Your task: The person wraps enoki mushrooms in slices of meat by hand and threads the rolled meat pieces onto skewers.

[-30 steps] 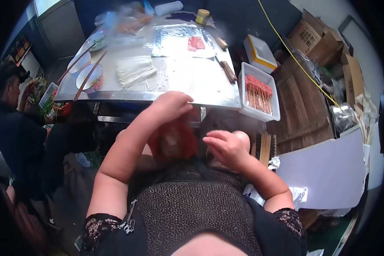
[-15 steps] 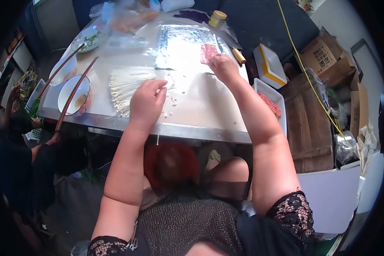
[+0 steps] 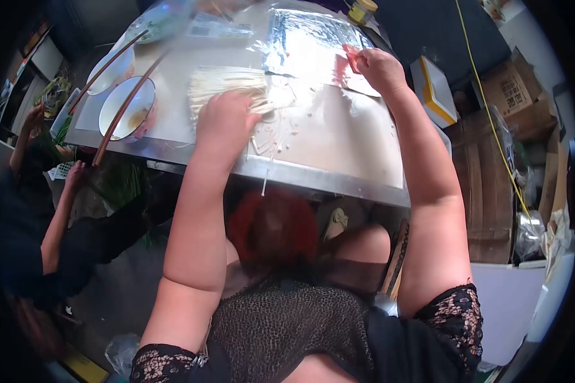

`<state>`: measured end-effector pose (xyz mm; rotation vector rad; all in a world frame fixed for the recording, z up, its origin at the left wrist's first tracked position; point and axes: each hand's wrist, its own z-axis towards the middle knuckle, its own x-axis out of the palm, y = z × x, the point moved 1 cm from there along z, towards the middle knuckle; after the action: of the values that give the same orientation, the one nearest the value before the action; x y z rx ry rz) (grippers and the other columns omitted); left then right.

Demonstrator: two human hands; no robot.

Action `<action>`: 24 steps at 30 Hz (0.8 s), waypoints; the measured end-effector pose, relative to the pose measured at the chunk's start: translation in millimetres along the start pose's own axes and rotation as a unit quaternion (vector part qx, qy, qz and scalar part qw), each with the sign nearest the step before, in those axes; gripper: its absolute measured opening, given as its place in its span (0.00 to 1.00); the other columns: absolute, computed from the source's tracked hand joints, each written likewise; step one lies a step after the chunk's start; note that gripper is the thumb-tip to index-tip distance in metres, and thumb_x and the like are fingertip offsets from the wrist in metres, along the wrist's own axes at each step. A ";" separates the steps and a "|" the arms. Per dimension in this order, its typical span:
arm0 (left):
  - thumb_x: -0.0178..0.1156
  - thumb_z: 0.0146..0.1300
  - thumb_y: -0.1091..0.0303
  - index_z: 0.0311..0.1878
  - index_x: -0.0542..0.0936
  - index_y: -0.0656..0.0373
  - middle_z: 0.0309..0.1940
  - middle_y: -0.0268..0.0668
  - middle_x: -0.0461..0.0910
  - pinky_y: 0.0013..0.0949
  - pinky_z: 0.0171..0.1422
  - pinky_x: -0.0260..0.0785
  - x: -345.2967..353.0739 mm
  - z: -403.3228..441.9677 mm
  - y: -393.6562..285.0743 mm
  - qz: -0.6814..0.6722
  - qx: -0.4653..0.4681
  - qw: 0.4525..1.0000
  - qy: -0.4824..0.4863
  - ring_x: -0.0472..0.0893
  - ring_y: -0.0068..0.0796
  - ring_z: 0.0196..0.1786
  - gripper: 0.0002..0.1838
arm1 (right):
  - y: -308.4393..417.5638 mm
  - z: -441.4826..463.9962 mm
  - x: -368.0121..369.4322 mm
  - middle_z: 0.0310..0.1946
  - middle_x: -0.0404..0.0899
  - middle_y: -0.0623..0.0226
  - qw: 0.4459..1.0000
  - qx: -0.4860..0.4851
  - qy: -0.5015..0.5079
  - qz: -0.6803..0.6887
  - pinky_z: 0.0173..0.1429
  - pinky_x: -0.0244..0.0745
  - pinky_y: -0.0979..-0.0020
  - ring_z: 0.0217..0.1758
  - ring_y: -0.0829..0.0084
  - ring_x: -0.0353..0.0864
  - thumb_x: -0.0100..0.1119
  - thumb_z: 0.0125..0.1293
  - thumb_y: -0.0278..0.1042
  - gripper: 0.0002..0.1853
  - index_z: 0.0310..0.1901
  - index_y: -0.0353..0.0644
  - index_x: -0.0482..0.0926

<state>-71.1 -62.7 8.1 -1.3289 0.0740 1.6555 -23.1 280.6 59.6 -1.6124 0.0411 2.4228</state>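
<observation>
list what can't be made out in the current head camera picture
All in the head view:
- left hand: fingertips, hidden by the hand itself; grip on the white strands unclear
- pink slice: the pinched part, behind the fingers of the right hand
- jar: top cut off by the picture's edge
- near bowl: contents too blurred to name

Bright glare on foil (image 3: 300,38), dark warped edges.
</observation>
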 end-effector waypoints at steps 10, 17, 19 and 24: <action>0.67 0.60 0.66 0.47 0.83 0.59 0.39 0.37 0.84 0.41 0.53 0.73 4.5 -3.8 -9.2 0.019 0.030 0.998 -0.047 0.83 0.39 0.45 0.13 | 89.4 -160.9 -64.3 0.35 0.83 0.61 0.979 -0.078 0.101 0.159 0.50 0.79 0.59 0.42 0.58 0.82 0.60 0.58 0.33 0.07 0.33 0.44 0.86; 0.62 0.70 0.69 0.51 0.80 0.66 0.40 0.35 0.85 0.24 0.49 0.74 16.6 1.6 -32.1 -0.541 -0.100 0.835 -0.005 0.82 0.19 0.41 0.12 | 122.5 -145.1 -61.2 0.38 0.84 0.58 0.927 0.066 0.000 0.368 0.48 0.79 0.65 0.40 0.62 0.84 0.65 0.64 0.41 0.13 0.41 0.40 0.87; 0.62 0.70 0.70 0.53 0.80 0.66 0.40 0.36 0.85 0.25 0.50 0.75 15.7 2.1 -40.8 -0.574 -0.122 0.809 0.024 0.83 0.21 0.43 0.13 | 131.3 -132.3 -47.8 0.38 0.84 0.60 0.884 0.103 -0.005 0.455 0.47 0.78 0.70 0.39 0.68 0.84 0.66 0.66 0.40 0.14 0.45 0.38 0.87; 0.62 0.69 0.72 0.54 0.79 0.66 0.44 0.36 0.84 0.26 0.54 0.75 28.8 0.2 -45.0 -0.586 -0.119 0.794 0.110 0.83 0.22 0.46 0.13 | 139.3 -116.5 -19.5 0.36 0.85 0.65 0.752 0.151 -0.019 0.641 0.44 0.76 0.75 0.37 0.78 0.81 0.66 0.67 0.38 0.14 0.46 0.35 0.86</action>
<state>-37.8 -21.0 8.0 -1.2935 -0.7161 0.4388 61.0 124.2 17.1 -1.5444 2.0206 2.9285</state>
